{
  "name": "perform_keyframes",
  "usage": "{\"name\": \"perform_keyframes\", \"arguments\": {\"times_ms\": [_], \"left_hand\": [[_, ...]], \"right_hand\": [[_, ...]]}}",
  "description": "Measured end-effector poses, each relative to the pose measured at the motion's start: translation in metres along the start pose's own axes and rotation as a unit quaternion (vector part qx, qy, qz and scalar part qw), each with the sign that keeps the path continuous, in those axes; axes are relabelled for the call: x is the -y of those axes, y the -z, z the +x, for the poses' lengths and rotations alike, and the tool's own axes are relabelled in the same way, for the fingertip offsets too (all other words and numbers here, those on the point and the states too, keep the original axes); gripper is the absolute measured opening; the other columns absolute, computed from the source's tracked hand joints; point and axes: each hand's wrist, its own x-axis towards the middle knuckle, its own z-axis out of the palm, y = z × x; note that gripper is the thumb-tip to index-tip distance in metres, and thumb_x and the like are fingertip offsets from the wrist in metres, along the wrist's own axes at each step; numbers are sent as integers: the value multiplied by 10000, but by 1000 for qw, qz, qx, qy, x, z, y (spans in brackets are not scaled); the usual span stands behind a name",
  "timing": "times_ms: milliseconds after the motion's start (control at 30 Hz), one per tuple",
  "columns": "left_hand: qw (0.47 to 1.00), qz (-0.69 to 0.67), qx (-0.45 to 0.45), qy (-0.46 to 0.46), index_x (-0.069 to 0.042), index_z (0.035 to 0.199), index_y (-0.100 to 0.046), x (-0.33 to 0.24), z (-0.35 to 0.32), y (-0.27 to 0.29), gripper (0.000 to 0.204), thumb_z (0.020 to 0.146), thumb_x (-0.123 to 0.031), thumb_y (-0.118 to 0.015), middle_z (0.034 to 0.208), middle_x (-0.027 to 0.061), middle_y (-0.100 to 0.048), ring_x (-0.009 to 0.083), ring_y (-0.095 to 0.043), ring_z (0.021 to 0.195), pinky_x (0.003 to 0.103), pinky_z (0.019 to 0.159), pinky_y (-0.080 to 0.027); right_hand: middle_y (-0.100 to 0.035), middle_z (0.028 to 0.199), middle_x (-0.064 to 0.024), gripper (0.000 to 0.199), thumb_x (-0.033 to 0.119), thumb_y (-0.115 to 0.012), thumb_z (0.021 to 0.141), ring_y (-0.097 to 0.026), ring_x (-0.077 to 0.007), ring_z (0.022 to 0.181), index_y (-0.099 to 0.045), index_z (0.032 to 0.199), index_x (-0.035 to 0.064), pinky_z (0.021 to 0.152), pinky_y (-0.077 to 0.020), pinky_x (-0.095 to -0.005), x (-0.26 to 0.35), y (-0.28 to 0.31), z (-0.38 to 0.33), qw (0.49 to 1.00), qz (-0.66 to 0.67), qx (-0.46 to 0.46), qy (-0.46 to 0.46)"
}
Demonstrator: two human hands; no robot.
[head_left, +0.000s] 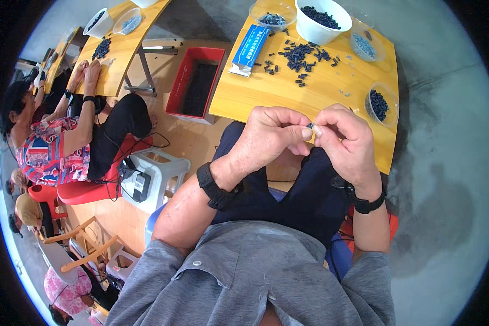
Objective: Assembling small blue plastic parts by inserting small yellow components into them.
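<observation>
In front of my lap, over the table's near edge, my left hand [271, 136] and my right hand [346, 142] meet fingertip to fingertip. Thumb and forefinger of each are pinched on a small dark plastic part [310, 125], mostly covered by the fingers. Beyond them, a loose pile of small black plastic parts [298, 56] lies on the yellow table [239, 100]. To the right of my right hand, a clear round tub [392, 117] holds more black pieces. Farther back, another clear tub [379, 57] contains small light-blue pieces.
A white bowl [315, 39] full of black parts stands at the back, beside a clear tub [254, 12]. A blue-and-white box [251, 49] lies at the left. On the floor sits a red bin [180, 81]. Another person [54, 146] works at a table to the left.
</observation>
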Motion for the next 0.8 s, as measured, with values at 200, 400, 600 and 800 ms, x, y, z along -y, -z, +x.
{"name": "perform_keyframes", "arguments": {"times_ms": [200,400,600,800], "left_hand": [[1000,6,-4,7,36,911,-657,2,-1,0,92,845,-28,-641,795,72,-666,121,-636,653,243,612,-545],[999,9,3,33,38,901,-662,9,-1,3,82,841,-12,-636,772,77,-666,128,-638,645,240,601,-539],[998,-27,11,51,30,887,-665,13,2,4,68,834,-1,-635,754,85,-666,126,-636,615,233,570,-531],[997,14,14,68,24,836,-661,28,5,11,34,830,-2,-641,723,61,-653,108,-628,585,217,518,-511]], "right_hand": [[-561,765,-101,108,-84,-586,767,-570,-210,680,-579,841,-6,585,-453,-291,5,6,1,990,-102,30,90],[-574,765,-129,133,-87,-584,748,-583,-290,673,-589,847,1,587,-468,-346,6,4,-1,980,-145,50,128],[-564,723,-135,135,-78,-578,739,-576,-312,641,-586,845,4,566,-459,-375,-2,3,0,981,-129,71,124],[-519,674,-153,60,-41,-568,766,-541,-332,607,-546,797,5,540,-429,-398,-22,-1,-3,983,-133,100,76]]}}
